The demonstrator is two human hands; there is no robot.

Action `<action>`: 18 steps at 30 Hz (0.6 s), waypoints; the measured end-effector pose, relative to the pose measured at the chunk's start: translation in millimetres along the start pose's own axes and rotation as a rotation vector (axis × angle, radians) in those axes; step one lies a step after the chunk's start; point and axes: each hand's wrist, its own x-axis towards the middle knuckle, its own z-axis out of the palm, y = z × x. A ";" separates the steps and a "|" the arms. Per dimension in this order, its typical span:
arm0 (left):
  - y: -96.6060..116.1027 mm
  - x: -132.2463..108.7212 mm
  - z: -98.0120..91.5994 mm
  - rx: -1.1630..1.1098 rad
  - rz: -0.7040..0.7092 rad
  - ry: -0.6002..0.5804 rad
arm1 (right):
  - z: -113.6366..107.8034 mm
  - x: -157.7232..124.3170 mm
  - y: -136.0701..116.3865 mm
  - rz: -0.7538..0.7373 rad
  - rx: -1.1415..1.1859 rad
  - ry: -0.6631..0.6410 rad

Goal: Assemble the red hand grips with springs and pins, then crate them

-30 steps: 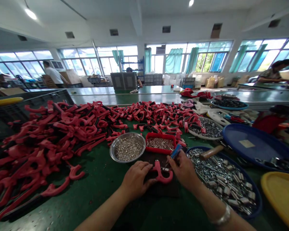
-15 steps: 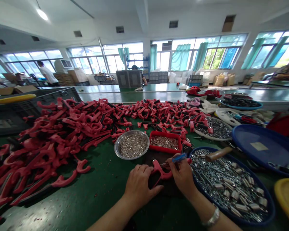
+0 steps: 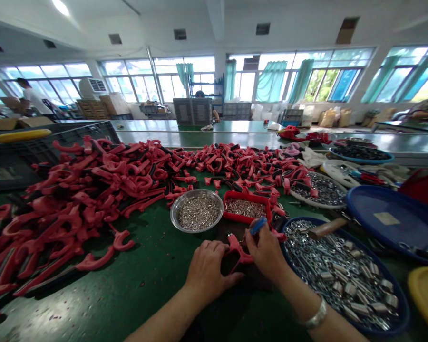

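My left hand (image 3: 207, 267) is closed on the near left side of a red forked plastic part (image 3: 239, 254), thumb stretched toward the right below it. A small metal tip shows at the part's upper end. My right hand (image 3: 267, 251) grips a screwdriver by its blue handle (image 3: 258, 225), over the part's right side. Fingers hide the screwdriver's shaft and its point of contact. Just beyond my hands stand a round metal bowl (image 3: 173, 216) of small silvery pieces and a red tray (image 3: 237, 219) of small coppery, screw-like pieces.
A large heap of red and black plastic parts (image 3: 110, 175) covers the left and back of the green table (image 3: 135, 299). At right, a blue tray (image 3: 405, 311) holds springs and metal pieces, with a wooden handle (image 3: 327, 229) across it. Another blue tray (image 3: 410, 209) lies beyond.
My right hand and the screwdriver's blue handle have shifted slightly left, and the handle is tilted more steeply. My left hand keeps its hold on the red part. The view has shifted a little.
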 end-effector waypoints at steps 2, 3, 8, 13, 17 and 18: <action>-0.6 0.6 0.7 -0.026 0.004 0.005 | -1.0 7.4 6.8 0.105 0.115 0.017; -0.9 0.9 1.1 -0.040 0.005 0.008 | -1.0 9.2 10.4 0.134 0.156 0.009; -3.9 3.1 2.3 -0.114 0.029 -0.001 | -1.5 2.4 15.8 0.315 0.406 -0.124; -8.1 4.1 1.3 -0.143 -0.008 -0.043 | -7.1 -7.0 12.2 0.378 0.570 -0.221; -7.5 3.7 -0.2 -0.128 -0.024 -0.056 | -6.5 -10.2 16.6 0.256 0.567 -0.027; -6.9 3.5 -0.3 -0.125 -0.024 -0.057 | -5.7 -10.9 17.5 0.234 0.547 -0.015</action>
